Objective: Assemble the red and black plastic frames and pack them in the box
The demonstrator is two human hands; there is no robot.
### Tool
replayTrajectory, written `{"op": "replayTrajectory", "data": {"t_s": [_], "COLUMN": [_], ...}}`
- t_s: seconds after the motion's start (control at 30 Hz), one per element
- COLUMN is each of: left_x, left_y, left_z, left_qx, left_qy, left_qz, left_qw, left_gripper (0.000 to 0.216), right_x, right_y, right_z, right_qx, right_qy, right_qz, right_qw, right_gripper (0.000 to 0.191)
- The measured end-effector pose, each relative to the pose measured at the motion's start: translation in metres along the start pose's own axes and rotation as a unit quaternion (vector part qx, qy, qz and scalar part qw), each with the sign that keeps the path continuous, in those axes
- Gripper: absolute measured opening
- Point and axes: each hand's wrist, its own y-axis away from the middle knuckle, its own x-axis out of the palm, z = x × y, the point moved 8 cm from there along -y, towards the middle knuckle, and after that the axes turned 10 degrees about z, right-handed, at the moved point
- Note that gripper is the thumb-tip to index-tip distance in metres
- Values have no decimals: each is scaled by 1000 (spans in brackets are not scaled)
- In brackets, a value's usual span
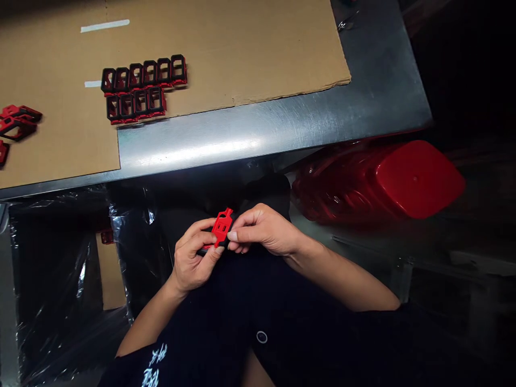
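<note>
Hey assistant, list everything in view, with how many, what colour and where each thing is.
steel table: one, grey, across the upper view.
cardboard sheet: one, brown, on the table.
tape strips: two, white, on the cardboard.
plastic frames: ten, black and red, in rows of six and four on the cardboard.
loose frames: several, black and red, piled at the cardboard's left edge.
metal item: one, silver, at the table's far edge.
plastic stack: one, red, right of the hands.
plastic liner: one, clear, lower left.
red frame: one, red, between the hands.
left hand: gripping the red frame.
right hand: pinching the red frame.
</note>
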Motion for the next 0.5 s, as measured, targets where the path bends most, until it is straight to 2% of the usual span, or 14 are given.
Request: {"op": "replayTrajectory", "data": {"t_s": [0.3, 0.5], "left_x": [-1, -1], "left_y": [0, 0], "left_z": [-1, 0], "left_qx": [11, 6], "left_qy": [2, -6], "left_qz": [-1, 1], "left_qw": [1000, 1000], "left_gripper": [3, 5], "right_x": [-1, -1], "right_y": [3, 2], "right_z": [5, 5], "right_qx": [-7, -5], "right_qy": [37, 37], "right_qz": [-4, -3], "right_qw": [999, 999], "right_gripper": [24, 27]}}
